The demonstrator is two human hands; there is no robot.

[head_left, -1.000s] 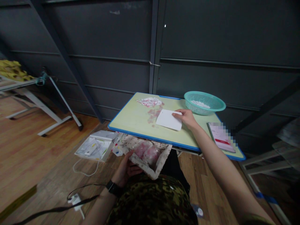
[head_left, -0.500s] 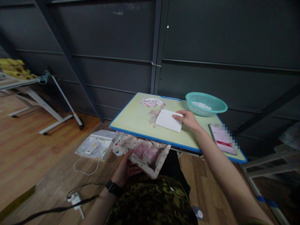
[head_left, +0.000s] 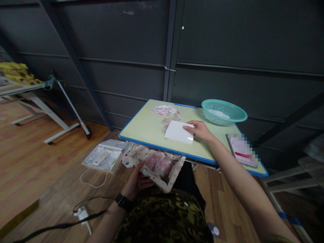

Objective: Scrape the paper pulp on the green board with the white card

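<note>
My right hand (head_left: 201,130) pinches the right edge of a white flat scraper card (head_left: 178,132), which rests on the yellow-green table top (head_left: 146,126) beside a smear of pink and white crumbs (head_left: 165,114). My left hand (head_left: 136,184), with a black watch on the wrist, grips the near side of a stained cardboard box (head_left: 162,168) held under the table's front edge. Pink lumps lie inside the box.
A teal basket (head_left: 224,113) with white bits stands at the table's back right. A booklet (head_left: 241,150) lies at the right edge. An open white box (head_left: 105,157), cables and a plug (head_left: 81,212) lie on the wooden floor. A folding frame (head_left: 50,111) stands at left.
My right hand has slid the white card a little to the left and toward the front edge, tilting it. The left hand and the box have stayed put.
</note>
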